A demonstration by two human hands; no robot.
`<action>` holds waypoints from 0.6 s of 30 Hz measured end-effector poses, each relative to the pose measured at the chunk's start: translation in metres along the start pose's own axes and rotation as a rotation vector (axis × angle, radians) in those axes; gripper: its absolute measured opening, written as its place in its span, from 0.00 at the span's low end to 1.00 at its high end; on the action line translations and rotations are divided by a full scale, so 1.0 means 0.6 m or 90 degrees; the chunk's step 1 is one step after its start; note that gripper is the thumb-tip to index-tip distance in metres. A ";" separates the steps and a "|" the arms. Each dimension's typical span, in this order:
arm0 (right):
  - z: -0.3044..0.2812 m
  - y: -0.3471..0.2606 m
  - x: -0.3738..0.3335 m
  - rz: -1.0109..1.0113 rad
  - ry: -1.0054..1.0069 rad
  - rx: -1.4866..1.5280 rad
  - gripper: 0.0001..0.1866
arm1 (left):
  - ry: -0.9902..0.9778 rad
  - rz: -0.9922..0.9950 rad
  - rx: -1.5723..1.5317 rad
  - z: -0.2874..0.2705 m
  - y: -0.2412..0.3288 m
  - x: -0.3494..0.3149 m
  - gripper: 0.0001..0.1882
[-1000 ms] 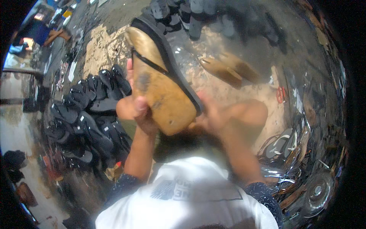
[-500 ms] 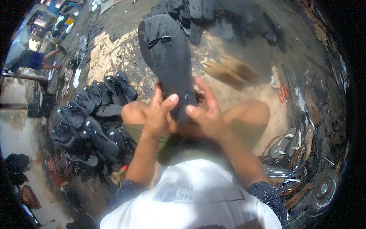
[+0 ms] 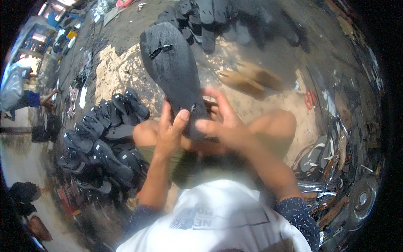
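A black flip-flop [image 3: 172,63] is held up in front of me, its broad end pointing away and tilted a little left. A short dark strip shows in its flat face near the broad end, and small dark marks sit near the narrow end. My left hand [image 3: 170,130] grips the narrow end from the left, thumb pressed on the flat face. From the other side, my right hand [image 3: 224,124] closes round the same end, its thumb on top and fingers curled beyond the edge. The flip-flop's other face is turned away from me.
Many black flip-flops [image 3: 111,157] are heaped at my left, and more [image 3: 205,38] lie beyond. Two brown foot-shaped forms [image 3: 241,82] rest on cardboard [image 3: 289,98] near red-handled scissors [image 3: 310,100]. Grey flip-flops [image 3: 312,157] and strips lie right. Another person [image 3: 31,98] is far left.
The flip-flop's broad end has swung slightly left and dropped a little lower in view. Both hands keep their hold, with the right hand shifted slightly. The person at far left has moved.
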State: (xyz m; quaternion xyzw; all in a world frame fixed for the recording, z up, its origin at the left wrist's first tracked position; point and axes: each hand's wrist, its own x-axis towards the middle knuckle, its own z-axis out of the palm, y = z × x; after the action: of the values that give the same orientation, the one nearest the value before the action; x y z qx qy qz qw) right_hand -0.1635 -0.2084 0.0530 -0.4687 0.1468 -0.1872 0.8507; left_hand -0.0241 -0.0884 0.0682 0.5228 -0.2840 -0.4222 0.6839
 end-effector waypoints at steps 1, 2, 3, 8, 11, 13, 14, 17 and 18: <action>-0.003 -0.003 -0.006 -0.007 -0.018 0.025 0.38 | -0.003 -0.013 -0.040 0.005 0.004 0.003 0.34; -0.003 -0.007 -0.007 -0.013 -0.036 0.050 0.40 | -0.005 -0.025 -0.080 0.006 0.008 0.005 0.33; -0.001 -0.011 -0.002 0.018 -0.006 0.025 0.43 | -0.005 -0.048 -0.019 -0.015 -0.008 0.006 0.39; 0.027 0.015 0.001 -0.201 0.121 -0.332 0.45 | 0.111 0.292 -0.054 -0.023 -0.002 0.037 0.60; 0.047 0.018 -0.019 -0.505 0.139 -0.648 0.51 | 0.036 0.167 -0.339 -0.038 0.039 0.045 0.57; 0.071 0.040 -0.013 -0.448 0.134 -0.449 0.48 | 0.002 0.198 -0.399 -0.021 0.041 0.062 0.52; 0.080 0.038 -0.003 -0.411 0.136 -0.456 0.47 | 0.004 0.176 -0.439 -0.018 0.031 0.057 0.51; 0.097 0.042 0.011 -0.557 0.113 -0.605 0.44 | -0.078 0.221 -0.517 -0.018 0.002 0.040 0.51; 0.101 0.050 0.014 -0.548 0.105 -0.593 0.43 | -0.061 0.209 -0.506 -0.024 0.004 0.033 0.51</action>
State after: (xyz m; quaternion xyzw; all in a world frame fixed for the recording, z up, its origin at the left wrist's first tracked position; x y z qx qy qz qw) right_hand -0.1250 -0.1523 0.0581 -0.7906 0.0762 -0.4639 0.3923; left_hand -0.0019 -0.0989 0.0654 0.1467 -0.2103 -0.4084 0.8761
